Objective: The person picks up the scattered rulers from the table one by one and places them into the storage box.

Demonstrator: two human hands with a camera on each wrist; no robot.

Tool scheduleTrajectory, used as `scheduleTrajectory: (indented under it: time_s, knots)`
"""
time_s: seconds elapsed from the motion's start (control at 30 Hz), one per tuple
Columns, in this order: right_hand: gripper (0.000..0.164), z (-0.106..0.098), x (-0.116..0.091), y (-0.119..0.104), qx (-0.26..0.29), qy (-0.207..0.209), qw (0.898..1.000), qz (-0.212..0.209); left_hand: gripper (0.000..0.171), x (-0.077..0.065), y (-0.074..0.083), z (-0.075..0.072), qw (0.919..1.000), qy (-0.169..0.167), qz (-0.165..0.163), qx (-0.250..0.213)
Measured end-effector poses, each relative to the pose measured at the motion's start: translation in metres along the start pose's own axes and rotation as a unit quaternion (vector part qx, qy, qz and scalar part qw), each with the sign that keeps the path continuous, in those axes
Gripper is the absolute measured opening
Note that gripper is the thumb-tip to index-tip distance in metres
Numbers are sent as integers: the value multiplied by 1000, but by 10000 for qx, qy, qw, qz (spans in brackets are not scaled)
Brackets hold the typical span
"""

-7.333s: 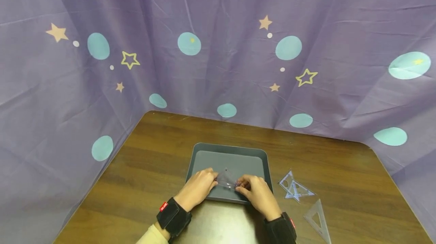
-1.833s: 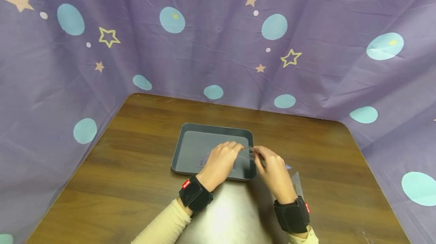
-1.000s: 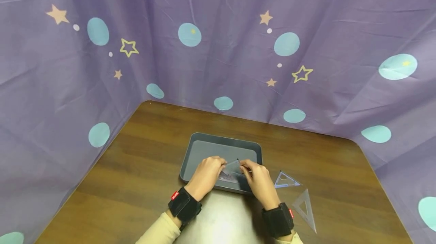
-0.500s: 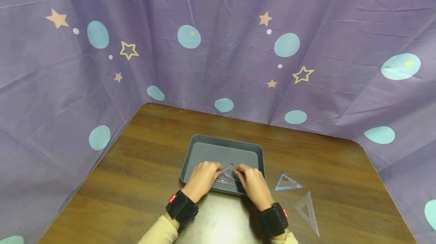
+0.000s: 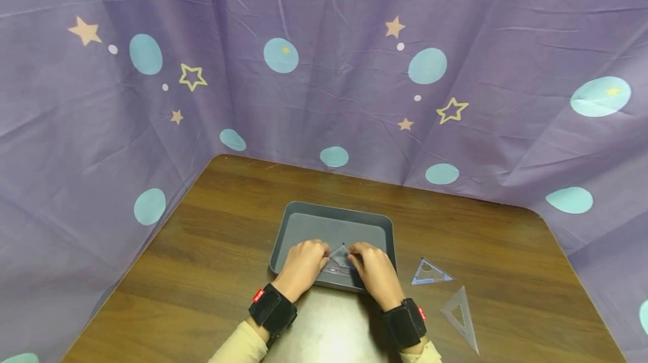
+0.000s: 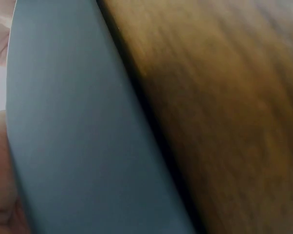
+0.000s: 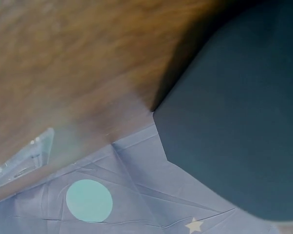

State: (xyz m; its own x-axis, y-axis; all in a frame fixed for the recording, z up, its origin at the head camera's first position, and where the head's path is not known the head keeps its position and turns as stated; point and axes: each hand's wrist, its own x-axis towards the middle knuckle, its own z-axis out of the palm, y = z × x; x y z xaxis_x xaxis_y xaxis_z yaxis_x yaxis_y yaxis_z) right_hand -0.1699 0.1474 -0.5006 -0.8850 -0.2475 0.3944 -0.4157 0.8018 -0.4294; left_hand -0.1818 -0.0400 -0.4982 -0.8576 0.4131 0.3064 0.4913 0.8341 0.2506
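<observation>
Both hands are over the near part of a grey rectangular tray [image 5: 334, 225] in the head view. A clear triangular set square [image 5: 340, 252] lies low between them, its dark-tipped corner pointing away. My left hand [image 5: 304, 264] pinches its left side. My right hand [image 5: 376, 270] pinches its right side with thumb and fingers. Below it, another transparent piece with purplish markings [image 5: 336, 269] shows in the tray, partly covered. Each wrist view catches mainly the tray's outer wall [image 6: 78, 122]; the held set square is not visible there.
Right of the tray, a blue-marked set square [image 5: 430, 281] lies on the wooden table [image 5: 228, 239]. Nearer the front is a larger frosted set square [image 5: 462, 318]. A purple patterned curtain [image 5: 349, 81] encloses the back and sides.
Two blue-marked set squares overlapped on the table earlier; one lies there now. Since 1.8 s ago, both hands have moved left and lowered the set square into the tray; lately they barely move.
</observation>
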Motion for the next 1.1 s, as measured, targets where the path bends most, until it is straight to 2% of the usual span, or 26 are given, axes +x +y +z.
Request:
scheduleTrajectory:
  time_s: [0.33, 0.5, 0.8, 0.93, 1.1]
  knots:
    - [11, -2, -4, 5, 23, 24, 10000, 47, 11, 1, 6, 3, 9999, -1, 45, 117]
    - [16, -4, -7, 7, 177, 133, 9995, 209, 19, 1, 8, 4, 10000, 33, 56, 70]
    - [14, -4, -9, 8, 51, 43, 9999, 133, 23, -1, 10, 4, 9999, 113, 56, 41]
    - [16, -11, -10, 11, -27, 221, 9997, 52, 28, 1, 16, 2, 9998, 169, 136, 37]
    - [19, -24, -8, 20, 9, 534, 9986, 11, 31, 10, 29, -7, 9981, 463, 401, -33]
